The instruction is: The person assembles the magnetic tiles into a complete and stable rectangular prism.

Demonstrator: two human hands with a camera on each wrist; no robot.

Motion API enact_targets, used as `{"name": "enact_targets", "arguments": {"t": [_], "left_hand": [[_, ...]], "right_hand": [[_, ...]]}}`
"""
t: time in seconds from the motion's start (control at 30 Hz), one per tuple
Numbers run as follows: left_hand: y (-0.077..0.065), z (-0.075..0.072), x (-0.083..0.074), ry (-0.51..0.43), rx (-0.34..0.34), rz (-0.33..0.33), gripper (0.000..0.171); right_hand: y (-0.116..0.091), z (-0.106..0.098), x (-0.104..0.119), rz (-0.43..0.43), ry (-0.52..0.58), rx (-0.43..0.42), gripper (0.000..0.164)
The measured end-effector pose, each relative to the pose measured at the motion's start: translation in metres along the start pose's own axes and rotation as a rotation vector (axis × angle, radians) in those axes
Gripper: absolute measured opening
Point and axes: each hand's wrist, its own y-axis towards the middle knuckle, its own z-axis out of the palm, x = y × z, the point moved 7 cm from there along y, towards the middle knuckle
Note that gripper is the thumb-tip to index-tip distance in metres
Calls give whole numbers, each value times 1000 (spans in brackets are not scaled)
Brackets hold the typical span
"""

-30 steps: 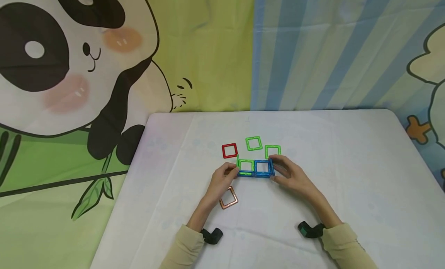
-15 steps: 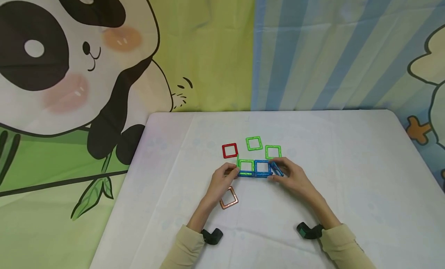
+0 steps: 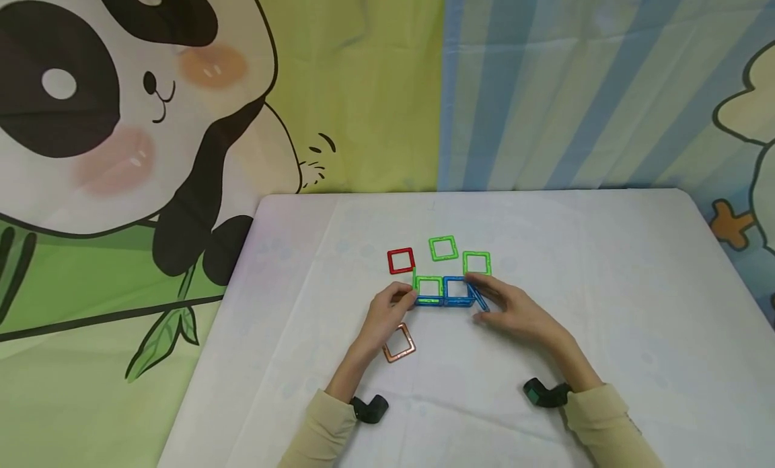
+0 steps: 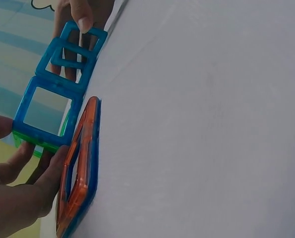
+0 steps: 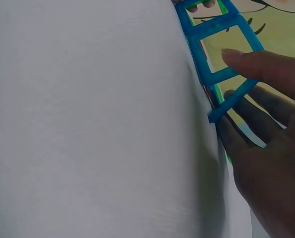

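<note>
Square magnetic tiles form a small standing structure on the white table, with blue tiles (image 3: 459, 302) along its front and green ones (image 3: 430, 278) at its left and back. My left hand (image 3: 386, 313) pinches the structure's left end; in the left wrist view its thumb and fingers grip the edges of the front blue tile (image 4: 23, 101). At the right end, a blue tile (image 5: 232, 101) slants outward, one edge against the structure. My right hand (image 3: 521, 313) holds this tile, thumb on the near side and fingers behind it in the right wrist view.
Behind the structure lie a red tile (image 3: 401, 271) and two green tiles, one farther back (image 3: 444, 258) and one near my right fingers (image 3: 477, 253). An orange tile (image 4: 83, 183) with a blue layer under it lies beside my left hand. A patterned curtain (image 3: 363, 85) hangs behind the table.
The right-end blue tile stood upright against the structure and now slants outward. My right hand's thumb has shifted slightly right. My left hand has kept its place.
</note>
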Motion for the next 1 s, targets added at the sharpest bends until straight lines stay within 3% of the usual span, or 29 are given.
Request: {"name": "enact_targets", "arguments": {"t": [0.3,0.53,0.77,1.0], "left_hand": [[1,0,-1,12,-2,2,38],[0,1,-1,21,4,-7,38],[1,0,-1,31,3,-6,37],[1,0,-1,20,6,2,38]], "right_hand": [[4,-6,-5,21,-21,79,73],[5,-9,-4,50,-33,-3,70],[9,-9,-4,23,-13,-97,69],[14,-9,-7,19,12,-132,69]]}}
